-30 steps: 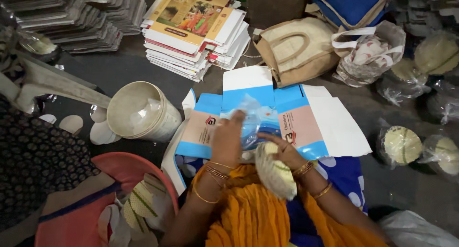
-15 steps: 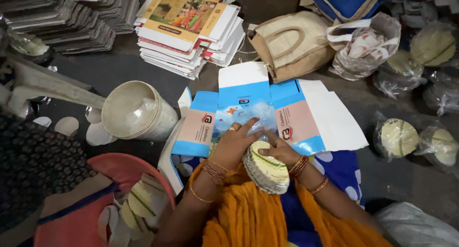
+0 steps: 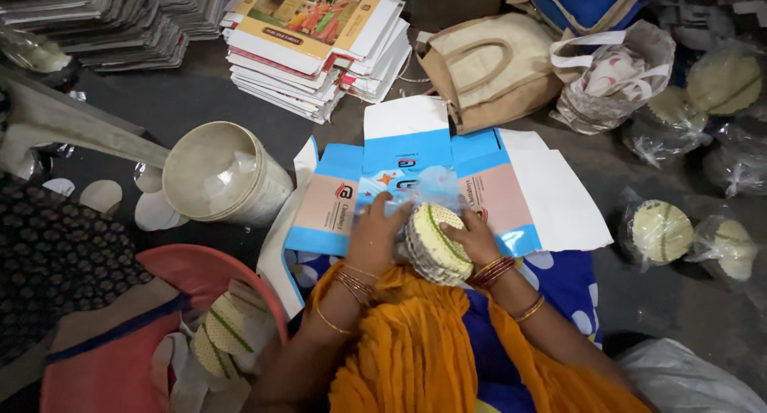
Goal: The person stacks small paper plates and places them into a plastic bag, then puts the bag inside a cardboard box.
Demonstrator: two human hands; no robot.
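Head view, looking down at a person seated on the floor [image 3: 200, 101]. Both hands are on a stack of round paper plates [image 3: 435, 241], cream with a green stripe, held on edge over the lap just at the near edge of a flattened blue-and-white carton [image 3: 479, 181].

Left hand [image 3: 375, 237]: grip curled against the left side of the stack, fingers reaching up onto a clear plastic bag [image 3: 423, 191] that lies on the carton right behind the stack. Whether the fingers pinch the bag or only press on it, cannot tell.

Right hand [image 3: 473, 239]: grip closed on the right side of the stack, fingers laid across the top plate's face.

Carton lies open and flat on the floor, flaps spread, directly in front of the knees.

Around it:
- Cream bucket [image 3: 224, 173] tipped on its side, left of the carton, mouth toward the camera, bits of plastic inside.
- Loose white paper discs [image 3: 100, 196] on the floor left of the bucket.
- Red basin [image 3: 232, 281] at near left, holding more striped plates.
- Stack of flat printed boxes [image 3: 319, 45] beyond the carton, upper left.
- Jute bag [image 3: 491, 73] with handles beyond the carton, upper right.
- Bagged plate stacks [image 3: 659, 233] on the floor to the right, well apart from the hands.
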